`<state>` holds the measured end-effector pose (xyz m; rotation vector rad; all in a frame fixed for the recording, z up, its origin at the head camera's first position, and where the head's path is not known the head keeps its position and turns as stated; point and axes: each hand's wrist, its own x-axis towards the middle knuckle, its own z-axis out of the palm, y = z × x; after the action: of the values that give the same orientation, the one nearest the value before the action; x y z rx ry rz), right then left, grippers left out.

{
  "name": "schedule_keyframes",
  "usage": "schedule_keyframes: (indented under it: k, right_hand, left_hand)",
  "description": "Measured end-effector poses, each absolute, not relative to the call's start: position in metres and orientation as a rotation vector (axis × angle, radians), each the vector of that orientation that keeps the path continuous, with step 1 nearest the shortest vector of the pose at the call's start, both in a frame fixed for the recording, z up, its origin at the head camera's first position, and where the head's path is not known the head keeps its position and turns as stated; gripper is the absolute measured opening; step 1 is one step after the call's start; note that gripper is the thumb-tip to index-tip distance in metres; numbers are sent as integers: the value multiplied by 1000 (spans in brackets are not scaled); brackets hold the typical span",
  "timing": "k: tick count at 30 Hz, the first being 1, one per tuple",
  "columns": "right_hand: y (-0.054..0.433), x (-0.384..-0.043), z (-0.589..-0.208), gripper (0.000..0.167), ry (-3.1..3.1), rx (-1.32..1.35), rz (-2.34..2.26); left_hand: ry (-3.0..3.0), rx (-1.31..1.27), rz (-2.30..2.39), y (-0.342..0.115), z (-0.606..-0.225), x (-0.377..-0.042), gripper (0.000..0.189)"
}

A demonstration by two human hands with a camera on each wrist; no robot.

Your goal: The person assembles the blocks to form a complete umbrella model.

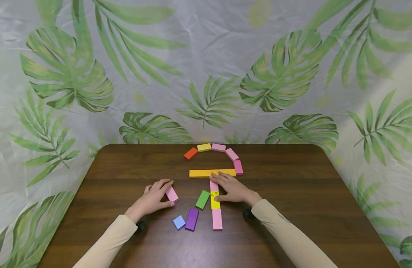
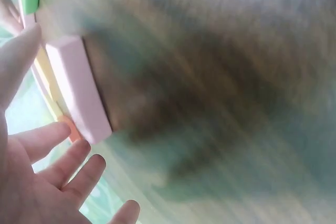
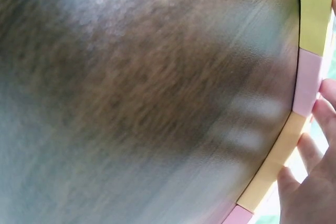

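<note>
My left hand lies around a pale pink block, thumb by one end and fingertips by the other. In the left wrist view the fingers are spread beside this pink block; firm contact is unclear. My right hand rests over a vertical row of blocks, fingertips at an orange bar and a pink block, thumb on a yellow block. Another pink block ends the row. In the right wrist view relaxed fingers touch the edges of the pink and orange blocks.
An arc of a red-orange block, a yellow block and several pink blocks curves near the far edge. Loose green, purple and blue blocks lie between the hands. A leaf-patterned cloth hangs behind the wooden table.
</note>
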<state>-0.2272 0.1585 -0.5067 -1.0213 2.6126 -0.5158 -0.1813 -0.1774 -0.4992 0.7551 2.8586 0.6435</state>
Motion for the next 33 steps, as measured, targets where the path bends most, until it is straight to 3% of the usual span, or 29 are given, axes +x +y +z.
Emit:
schedule_keyframes:
  k: [33]
  right_hand:
    - [159, -228, -510, 81, 2617, -1008, -517]
  left_hand:
    - [3019, 749, 651, -165, -507, -190, 63]
